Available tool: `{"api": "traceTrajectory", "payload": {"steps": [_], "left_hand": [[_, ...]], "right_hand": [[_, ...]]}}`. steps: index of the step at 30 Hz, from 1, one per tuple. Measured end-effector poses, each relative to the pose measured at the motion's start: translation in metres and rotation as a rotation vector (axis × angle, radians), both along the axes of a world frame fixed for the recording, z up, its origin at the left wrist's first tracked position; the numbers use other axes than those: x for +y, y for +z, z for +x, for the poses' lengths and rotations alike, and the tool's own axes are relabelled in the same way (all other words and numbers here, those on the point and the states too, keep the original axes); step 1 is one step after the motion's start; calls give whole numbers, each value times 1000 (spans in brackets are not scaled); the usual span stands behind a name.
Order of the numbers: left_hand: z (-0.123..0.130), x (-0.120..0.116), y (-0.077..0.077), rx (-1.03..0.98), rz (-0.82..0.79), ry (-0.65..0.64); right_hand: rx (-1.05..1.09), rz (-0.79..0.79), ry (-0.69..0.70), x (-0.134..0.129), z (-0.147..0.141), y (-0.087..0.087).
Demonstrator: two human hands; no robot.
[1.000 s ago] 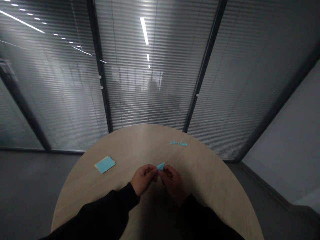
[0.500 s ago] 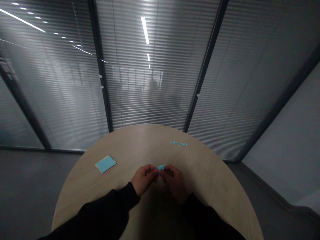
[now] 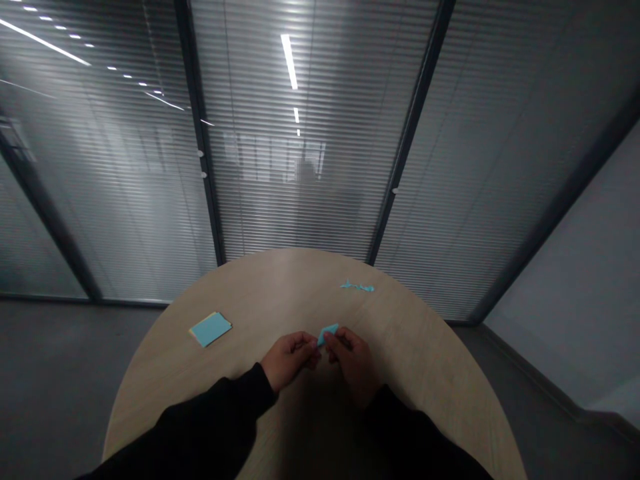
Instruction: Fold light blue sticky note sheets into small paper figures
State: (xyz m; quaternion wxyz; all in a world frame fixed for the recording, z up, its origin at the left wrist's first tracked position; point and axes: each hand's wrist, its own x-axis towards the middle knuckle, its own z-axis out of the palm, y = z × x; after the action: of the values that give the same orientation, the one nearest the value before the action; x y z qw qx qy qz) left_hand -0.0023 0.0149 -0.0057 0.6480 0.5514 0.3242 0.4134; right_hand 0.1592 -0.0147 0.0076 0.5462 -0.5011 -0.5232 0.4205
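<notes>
A small piece of folded blue paper is held above the middle of the table, between my two hands. My right hand pinches it from the right, thumb on the near face. At its lower left corner, the fingertips of my left hand are closed on the paper. Part of the paper is hidden by the fingers, so I cannot make out all its folds. Both forearms wear black sleeves.
The round wooden table has a stack of square paper sheets, blue on top with a yellow edge, at left. Several small folded blue paper pieces lie in a row at the far right. Glass partition with blinds stands behind.
The folded paper has been turned to a steeper slant and shows more of itself. My right thumb has shifted up onto it, and the hands are slightly farther apart.
</notes>
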Motion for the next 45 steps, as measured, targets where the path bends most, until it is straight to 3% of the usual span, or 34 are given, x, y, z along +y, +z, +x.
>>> {"api": "traceTrajectory", "payload": {"steps": [15,25,36,45], "left_hand": [[0,-3,0,-25,-11,25],[-2,-5,3,51,45,108],[-1,-2,-4,-13,-17,20],[0,-4,0,13,55,96]], "right_hand": [[2,29,54,-1,-3,-1],[14,4,18,-3,-5,3],[44,-5,10,-2,-2,3],[69,0,2,0,-3,0]]}}
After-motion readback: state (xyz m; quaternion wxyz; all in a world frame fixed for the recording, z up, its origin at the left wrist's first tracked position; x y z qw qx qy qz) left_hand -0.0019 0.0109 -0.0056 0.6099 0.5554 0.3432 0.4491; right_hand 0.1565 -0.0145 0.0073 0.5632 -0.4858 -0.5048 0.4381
